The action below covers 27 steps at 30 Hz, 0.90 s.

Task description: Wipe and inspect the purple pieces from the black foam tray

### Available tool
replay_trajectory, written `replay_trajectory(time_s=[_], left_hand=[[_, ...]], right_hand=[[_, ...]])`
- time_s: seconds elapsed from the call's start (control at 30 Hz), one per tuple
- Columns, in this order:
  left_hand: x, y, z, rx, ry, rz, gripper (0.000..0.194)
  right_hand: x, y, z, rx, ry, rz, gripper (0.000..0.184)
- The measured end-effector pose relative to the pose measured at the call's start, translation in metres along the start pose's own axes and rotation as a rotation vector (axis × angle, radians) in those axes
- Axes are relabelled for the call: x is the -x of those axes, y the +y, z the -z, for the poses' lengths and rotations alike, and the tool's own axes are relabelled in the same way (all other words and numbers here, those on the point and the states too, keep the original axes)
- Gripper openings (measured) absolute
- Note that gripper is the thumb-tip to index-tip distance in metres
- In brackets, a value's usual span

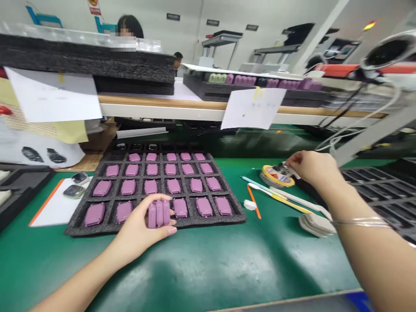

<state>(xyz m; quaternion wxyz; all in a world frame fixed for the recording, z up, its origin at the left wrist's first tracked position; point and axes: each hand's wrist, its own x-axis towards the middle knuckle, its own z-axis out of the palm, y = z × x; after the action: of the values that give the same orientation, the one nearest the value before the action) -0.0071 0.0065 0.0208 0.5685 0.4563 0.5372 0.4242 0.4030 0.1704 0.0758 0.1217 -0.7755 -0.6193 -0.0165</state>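
My left hand (146, 221) is closed around a short row of purple watch cases (159, 213), held on edge over the front of a black foam tray (198, 222). More purple watch cases (151, 187) lie in the tray's compartments. To the right, my right hand (313, 169) has its fingertips pinched together just above a roll of yellow tape (271, 177). A small dark, shiny item shows by those fingertips, but I cannot make out what it is or whether it is held.
Swabs or thin sticks (276, 195), an orange stick (254, 201), a white block (249, 205) and stacked pale pieces (316, 224) lie right of the tray. Another black tray (367, 182) stands far right. A shelf (201, 112) crosses above; a person (130, 28) is behind it.
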Motion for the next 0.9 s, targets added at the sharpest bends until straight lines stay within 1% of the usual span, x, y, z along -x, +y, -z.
replay_trajectory(time_s=[0.03, 0.1, 0.13, 0.17, 0.2, 0.23, 0.3, 0.33, 0.37, 0.4, 0.5, 0.63, 0.73, 0.87, 0.9], left_hand=[[0.001, 0.0, 0.0, 0.018, -0.018, 0.002, 0.056], [0.001, 0.0, 0.001, 0.05, -0.046, 0.009, 0.055], [0.001, -0.001, 0.002, 0.06, -0.056, 0.012, 0.056], [0.001, -0.002, 0.003, 0.068, -0.064, 0.016, 0.056], [0.0, -0.003, 0.004, 0.07, -0.074, 0.018, 0.056], [0.0, -0.004, 0.005, 0.06, -0.082, 0.01, 0.056], [-0.002, -0.006, 0.007, -0.018, -0.076, -0.044, 0.056], [-0.002, -0.007, 0.008, -0.08, -0.064, -0.082, 0.057], [-0.003, -0.008, 0.009, -0.14, -0.05, -0.118, 0.056], [-0.004, -0.009, 0.01, -0.185, -0.037, -0.144, 0.056], [-0.005, -0.009, 0.013, -0.21, -0.038, -0.143, 0.056], [-0.007, -0.009, 0.013, -0.232, -0.05, -0.147, 0.053], [-0.007, -0.009, 0.012, -0.236, -0.051, -0.165, 0.05], [-0.007, -0.009, 0.01, -0.244, -0.034, -0.174, 0.05], [-0.007, -0.009, 0.01, -0.244, -0.038, -0.175, 0.05]], right_hand=[[0.004, -0.013, -0.001, -0.029, 0.021, 0.03, 0.02], [0.022, -0.045, -0.006, -0.127, 0.044, 0.141, 0.022], [0.036, -0.064, -0.01, -0.196, 0.032, 0.223, 0.018], [0.054, -0.084, -0.015, -0.278, -0.016, 0.329, 0.012], [0.074, -0.104, -0.021, -0.35, -0.038, 0.412, 0.011], [0.095, -0.123, -0.026, -0.435, -0.082, 0.539, 0.008], [0.134, -0.156, -0.037, -0.707, -0.125, 1.002, 0.009], [0.149, -0.168, -0.042, -0.784, -0.106, 1.131, 0.012], [0.159, -0.178, -0.046, -0.817, -0.093, 1.215, 0.013], [0.166, -0.185, -0.05, -0.832, -0.08, 1.26, 0.015], [0.164, -0.195, -0.06, -0.871, -0.063, 1.274, 0.012], [0.155, -0.194, -0.067, -0.931, -0.047, 1.232, 0.011], [0.158, -0.192, -0.068, -0.914, -0.062, 1.258, 0.011], [0.162, -0.192, -0.069, -0.896, 0.029, 1.214, 0.011], [0.162, -0.192, -0.069, -0.893, 0.036, 1.214, 0.011]])
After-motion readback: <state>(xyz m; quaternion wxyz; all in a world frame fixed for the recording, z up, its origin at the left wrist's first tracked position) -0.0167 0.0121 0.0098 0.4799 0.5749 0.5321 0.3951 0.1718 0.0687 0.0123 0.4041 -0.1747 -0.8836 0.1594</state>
